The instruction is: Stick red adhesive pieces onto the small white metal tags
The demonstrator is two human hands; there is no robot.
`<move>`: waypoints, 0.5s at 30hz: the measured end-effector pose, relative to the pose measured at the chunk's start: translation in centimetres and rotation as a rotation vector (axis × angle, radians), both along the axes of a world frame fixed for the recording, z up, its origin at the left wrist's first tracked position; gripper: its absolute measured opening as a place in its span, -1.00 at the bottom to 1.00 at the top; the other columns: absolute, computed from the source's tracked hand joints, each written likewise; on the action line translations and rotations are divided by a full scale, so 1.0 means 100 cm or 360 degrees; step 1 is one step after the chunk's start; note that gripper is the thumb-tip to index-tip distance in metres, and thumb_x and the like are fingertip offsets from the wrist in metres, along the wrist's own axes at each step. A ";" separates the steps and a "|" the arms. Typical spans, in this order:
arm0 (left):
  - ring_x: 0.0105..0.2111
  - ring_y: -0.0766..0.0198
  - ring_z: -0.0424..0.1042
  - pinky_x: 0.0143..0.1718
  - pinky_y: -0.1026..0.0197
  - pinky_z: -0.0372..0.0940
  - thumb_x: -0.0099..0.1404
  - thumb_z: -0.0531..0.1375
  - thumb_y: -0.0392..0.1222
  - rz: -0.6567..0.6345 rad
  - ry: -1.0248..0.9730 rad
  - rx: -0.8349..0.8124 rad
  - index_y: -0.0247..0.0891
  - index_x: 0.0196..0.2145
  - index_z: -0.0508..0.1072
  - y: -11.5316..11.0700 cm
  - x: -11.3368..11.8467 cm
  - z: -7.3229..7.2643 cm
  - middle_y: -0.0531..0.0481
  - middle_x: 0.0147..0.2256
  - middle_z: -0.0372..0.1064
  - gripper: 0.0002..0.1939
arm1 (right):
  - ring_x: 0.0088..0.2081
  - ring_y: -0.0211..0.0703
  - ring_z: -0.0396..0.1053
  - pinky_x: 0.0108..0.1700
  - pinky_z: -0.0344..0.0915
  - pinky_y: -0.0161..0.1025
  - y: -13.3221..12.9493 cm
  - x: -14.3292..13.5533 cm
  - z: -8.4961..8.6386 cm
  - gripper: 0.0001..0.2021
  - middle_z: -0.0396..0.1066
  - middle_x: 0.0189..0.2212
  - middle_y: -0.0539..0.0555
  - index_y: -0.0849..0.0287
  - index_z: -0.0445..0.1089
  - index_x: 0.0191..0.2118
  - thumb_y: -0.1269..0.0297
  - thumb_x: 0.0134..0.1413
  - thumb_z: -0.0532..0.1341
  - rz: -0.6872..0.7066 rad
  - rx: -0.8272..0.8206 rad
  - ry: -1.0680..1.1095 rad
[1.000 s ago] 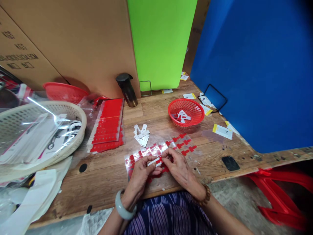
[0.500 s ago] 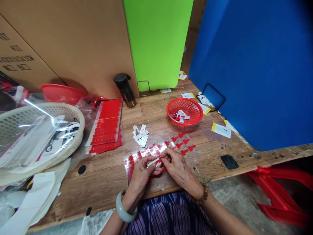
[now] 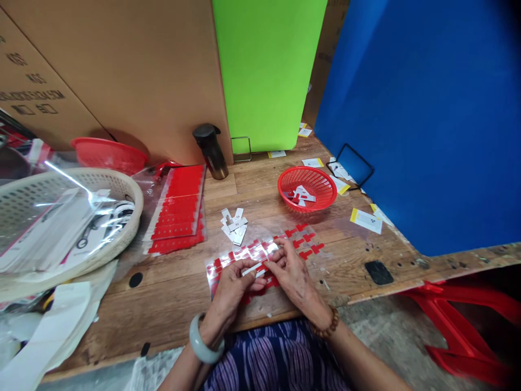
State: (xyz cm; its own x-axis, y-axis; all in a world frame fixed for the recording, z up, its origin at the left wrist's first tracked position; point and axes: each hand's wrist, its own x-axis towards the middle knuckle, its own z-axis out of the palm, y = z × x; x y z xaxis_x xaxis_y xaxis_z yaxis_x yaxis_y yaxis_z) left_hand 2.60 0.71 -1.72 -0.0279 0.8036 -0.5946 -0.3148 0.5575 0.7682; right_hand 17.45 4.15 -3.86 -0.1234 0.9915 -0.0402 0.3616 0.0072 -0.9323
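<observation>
Between thumb and fingers, my left hand (image 3: 233, 285) grips a small white metal-looking piece (image 3: 254, 268) with a bit of red on its right end. The fingertips of my right hand (image 3: 291, 271) pinch at that red end; the red looks like a sticker. Both hands are over a clear sheet of red stickers (image 3: 307, 239) lying on the wooden table. Just beyond the sheet is a small pile of white flat pieces (image 3: 235, 225), some with slots. Similar pieces lie in a red basket (image 3: 307, 189) farther back.
A stack of red sticker sheets (image 3: 179, 203) lies left of centre, near a dark flask (image 3: 210, 152). At far left stands a large cream basket (image 3: 132, 217) under clear plastic. Green (image 3: 268, 70) and blue (image 3: 415, 125) panels rise behind. Yellow-edged cards (image 3: 366, 220) lie at right.
My hands stay together at the white piece, with my right fingers shifting slightly along its red end. The whole view has moved a little; nothing else visibly differs.
</observation>
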 end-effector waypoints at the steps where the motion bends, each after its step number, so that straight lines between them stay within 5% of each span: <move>1: -0.57 0.30 0.50 -0.46 0.35 0.40 -0.01 0.37 -0.28 0.0010 -0.0022 -0.0015 -0.39 -0.27 0.39 0.000 0.000 0.001 -0.08 -0.54 0.51 -0.66 | -0.46 -0.23 0.30 -0.38 0.26 -0.29 0.001 0.003 0.000 -0.72 0.31 -0.46 -0.04 0.15 0.24 -0.10 0.33 0.02 0.16 -0.0055 -0.0024 0.0043; 3: -0.57 0.31 0.50 -0.46 0.36 0.40 0.00 0.36 -0.30 0.0027 -0.0063 -0.0025 -0.39 -0.28 0.39 -0.001 -0.001 0.001 -0.09 -0.53 0.51 -0.68 | -0.52 -0.25 0.29 -0.42 0.25 -0.30 0.003 0.008 0.002 -0.69 0.29 -0.51 -0.07 0.15 0.20 -0.03 0.26 0.09 0.11 -0.0071 -0.0087 0.0124; 6: -0.56 0.31 0.51 -0.45 0.36 0.40 0.00 0.36 -0.30 0.0022 -0.0098 -0.0009 -0.39 -0.26 0.40 -0.003 -0.001 0.000 -0.08 -0.52 0.51 -0.68 | -0.59 -0.29 0.25 -0.47 0.21 -0.33 0.003 0.011 0.006 -0.76 0.26 -0.60 -0.09 0.17 0.29 -0.21 0.13 0.19 0.01 0.0150 -0.0244 0.0226; 9: -0.53 0.29 0.52 -0.42 0.34 0.40 -0.01 0.36 -0.27 -0.0016 -0.0111 0.0025 -0.38 -0.26 0.41 -0.005 0.000 0.001 -0.05 -0.52 0.51 -0.67 | -0.63 -0.32 0.23 -0.55 0.15 -0.37 0.000 0.006 0.007 -0.75 0.26 -0.64 -0.10 0.17 0.31 -0.32 0.08 0.12 0.08 0.0340 -0.0408 0.0334; 15: -0.53 0.31 0.50 -0.42 0.33 0.38 0.08 0.29 -0.11 -0.0083 0.0001 0.0112 -0.37 -0.25 0.40 -0.007 0.000 0.009 -0.06 -0.50 0.51 -0.67 | -0.70 -0.36 0.18 -0.62 0.10 -0.40 -0.002 -0.005 0.007 -0.77 0.21 -0.72 -0.14 0.17 0.28 -0.43 0.10 0.00 0.18 0.0330 -0.0582 0.0482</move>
State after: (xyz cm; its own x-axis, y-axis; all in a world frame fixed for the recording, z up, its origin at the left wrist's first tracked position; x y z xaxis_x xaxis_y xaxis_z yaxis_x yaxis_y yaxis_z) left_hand 2.63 0.03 -0.81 0.0149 0.8437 -0.5366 -0.2862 0.5177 0.8062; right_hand 16.97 3.98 -3.14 -0.3756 0.8728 -0.3117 0.1008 -0.2959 -0.9499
